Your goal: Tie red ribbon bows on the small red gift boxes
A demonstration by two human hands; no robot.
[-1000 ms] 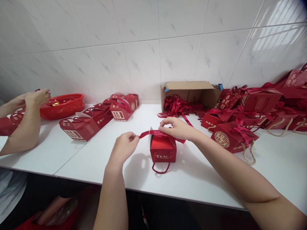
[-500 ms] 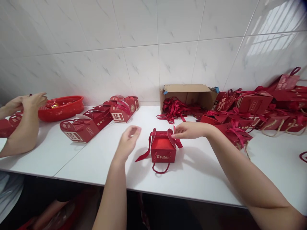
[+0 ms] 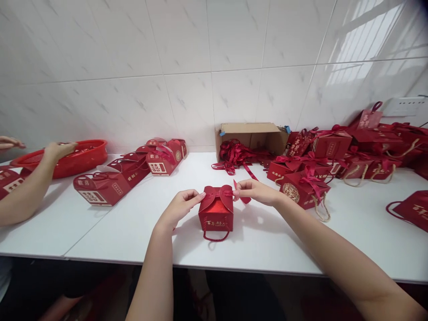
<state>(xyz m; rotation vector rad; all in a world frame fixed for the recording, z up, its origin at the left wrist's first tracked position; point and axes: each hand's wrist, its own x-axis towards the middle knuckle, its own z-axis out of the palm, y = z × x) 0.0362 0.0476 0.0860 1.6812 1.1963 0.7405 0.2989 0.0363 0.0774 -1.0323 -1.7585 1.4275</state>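
A small red gift box with gold lettering stands upright on the white table, its rounded top flaps folded inward. A red rope handle hangs down its front. Dark red ribbon runs across the top through the flaps. My left hand pinches the ribbon at the box's left upper edge, and a bit of red shows under the palm. On the other side, my right hand pinches the ribbon close to the right flap, with a loose end sticking out past the fingers.
A cardboard box of loose ribbons lies by the wall. Finished red boxes with bows crowd the right; more red boxes line the left. Another person's hand reaches into a red basin at far left.
My left hand has moved right to the box and closed on the ribbon. The box's flaps have been drawn inward, and the ribbon lies across them. The other person's hand has moved over the basin.
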